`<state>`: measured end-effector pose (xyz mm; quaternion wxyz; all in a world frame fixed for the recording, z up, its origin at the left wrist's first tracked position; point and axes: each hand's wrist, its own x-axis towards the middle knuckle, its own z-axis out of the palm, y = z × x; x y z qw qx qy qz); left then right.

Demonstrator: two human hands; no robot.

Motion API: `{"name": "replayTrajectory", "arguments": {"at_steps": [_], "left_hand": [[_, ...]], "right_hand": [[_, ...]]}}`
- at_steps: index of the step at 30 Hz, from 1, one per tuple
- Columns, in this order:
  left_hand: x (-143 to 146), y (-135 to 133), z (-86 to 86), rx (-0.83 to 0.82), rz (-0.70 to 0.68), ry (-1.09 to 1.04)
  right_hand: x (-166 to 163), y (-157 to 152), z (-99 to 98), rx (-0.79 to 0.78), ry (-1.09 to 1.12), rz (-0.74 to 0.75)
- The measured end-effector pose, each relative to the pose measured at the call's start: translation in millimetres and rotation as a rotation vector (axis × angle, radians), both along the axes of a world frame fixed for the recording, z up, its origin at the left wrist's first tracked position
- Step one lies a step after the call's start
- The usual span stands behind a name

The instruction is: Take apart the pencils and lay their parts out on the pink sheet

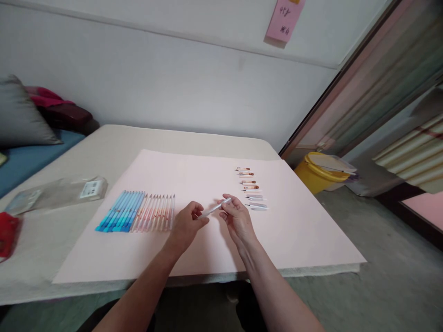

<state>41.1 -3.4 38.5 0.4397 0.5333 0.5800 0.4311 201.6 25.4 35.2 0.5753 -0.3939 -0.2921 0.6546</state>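
A: Here's the pale pen (pixel 215 208), slanting between two bare hands above the pink sheet (pixel 301 230) on the counter (pixel 187 139)!

B: The right hand (pixel 238 217) pinches it near the raised end, fingers closed on the barrel. The left hand (pixel 184 227) has thumb and fingers closed about the lower end.

A: And those left fingers cover that tip, so its shape I can't call.

B: Over on the left, blue pens (pixel 121 210) lie side by side, right against a row of orange-patterned pens (pixel 154 212). The left hand crowds that row's near right corner.

A: Right side, a column of slim pieces (pixel 251 188), some brown, some grey, too small to identify!

B: Far left, the frame slices off a red object (pixel 8 235); what it is, I can't say. The plastic packet (pixel 58 196) beside it carries a label too blurred to read.
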Motion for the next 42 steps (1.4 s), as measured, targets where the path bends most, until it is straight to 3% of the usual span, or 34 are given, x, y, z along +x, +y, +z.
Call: {"name": "replayTrajectory", "arguments": {"at_steps": [8, 15, 27, 36, 38, 42], "left_hand": [[2.5, -4.2, 2.6, -0.231, -0.121, -0.262], [1.6, -1.7, 0.3, -0.131, -0.056, -0.214], [-2.3, -1.4, 1.5, -0.263, 0.067, -0.355], [-8.5, -1.2, 2.6, -0.221, 0.148, -0.444], [-7.8, -1.2, 2.7, -0.222, 0.139, -0.452], [-4.8, -1.1, 2.0, -0.222, 0.129, -0.452]], "right_hand": [[1.3, 0.0, 0.5, 0.023, -0.009, -0.038], [1.4, 0.8, -0.1, 0.032, -0.043, -0.067], [4.1, 1.5, -0.5, 0.027, -0.038, -0.118], [13.5, 8.0, -2.0, -0.016, -0.02, -0.369], [11.7, 6.7, -0.9, 0.025, -0.119, -0.328], [-0.4, 0.1, 1.1, 0.073, -0.251, 0.007]]}}
